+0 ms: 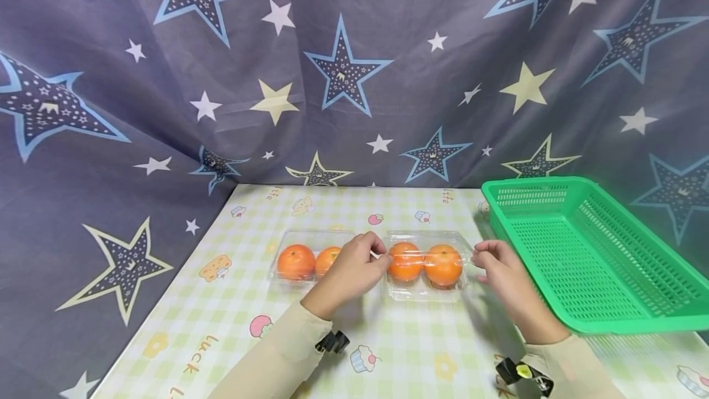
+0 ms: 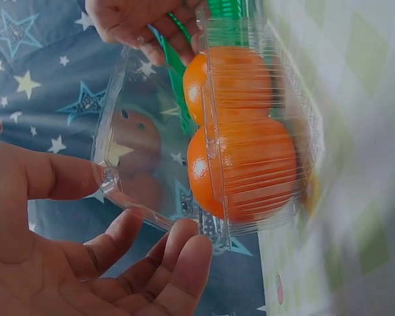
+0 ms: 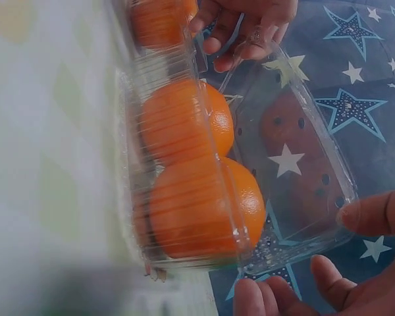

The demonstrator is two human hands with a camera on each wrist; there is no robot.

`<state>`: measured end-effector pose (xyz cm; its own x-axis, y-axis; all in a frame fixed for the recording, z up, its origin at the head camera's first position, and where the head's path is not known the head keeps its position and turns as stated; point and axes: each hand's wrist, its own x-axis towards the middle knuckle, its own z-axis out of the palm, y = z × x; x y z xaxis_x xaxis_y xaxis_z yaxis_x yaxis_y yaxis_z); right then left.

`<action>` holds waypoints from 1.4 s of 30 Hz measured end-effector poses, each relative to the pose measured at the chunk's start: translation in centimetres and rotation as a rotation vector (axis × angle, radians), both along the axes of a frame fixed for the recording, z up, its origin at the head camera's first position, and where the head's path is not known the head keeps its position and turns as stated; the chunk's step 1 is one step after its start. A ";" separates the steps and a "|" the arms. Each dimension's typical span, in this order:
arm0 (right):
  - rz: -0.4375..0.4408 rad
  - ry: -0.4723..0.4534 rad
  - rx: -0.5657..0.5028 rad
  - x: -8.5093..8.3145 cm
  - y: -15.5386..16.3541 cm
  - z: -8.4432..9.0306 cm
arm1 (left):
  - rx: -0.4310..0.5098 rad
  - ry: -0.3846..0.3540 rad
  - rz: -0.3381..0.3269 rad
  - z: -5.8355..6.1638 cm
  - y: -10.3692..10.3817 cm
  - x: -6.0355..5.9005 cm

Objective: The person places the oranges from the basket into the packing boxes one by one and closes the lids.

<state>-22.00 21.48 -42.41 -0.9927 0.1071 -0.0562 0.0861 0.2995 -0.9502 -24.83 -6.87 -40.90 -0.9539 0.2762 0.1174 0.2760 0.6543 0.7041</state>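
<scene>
While the clear clamshell box of two oranges lay mid-table, nearer the back edge, the left hand and right hand pinched its raised lid's corners beside the green basket.

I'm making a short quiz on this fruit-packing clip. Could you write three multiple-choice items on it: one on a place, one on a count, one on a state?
1. Where is the green basket?
A. right of the boxes
B. left of the boxes
C. on top of the boxes

2. How many oranges lie in the right clear box?
A. one
B. two
C. four

3. How is that box's lid?
A. snapped shut
C. missing
B. swung open

Answers:
1 A: it stands at the table's right edge.
2 B: two show side by side.
3 B: the left hand and right hand hold its ends, raised off the fruit.
</scene>
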 end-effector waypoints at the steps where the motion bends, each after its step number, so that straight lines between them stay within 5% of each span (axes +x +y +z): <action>1: 0.005 -0.004 -0.005 0.0 0.0 -0.1 | -0.004 0.004 -0.002 0.0 0.0 0.0; 42: 0.113 -0.124 -0.076 0.6 0.6 -2.0 | -0.171 -0.051 -0.107 -0.6 -0.4 0.4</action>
<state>-21.41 22.12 -44.36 -0.9831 -0.0139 -0.1825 0.1738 0.2419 -0.9546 -24.40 -7.24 -41.49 -0.9215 0.3882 0.0123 0.3174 0.7343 0.6000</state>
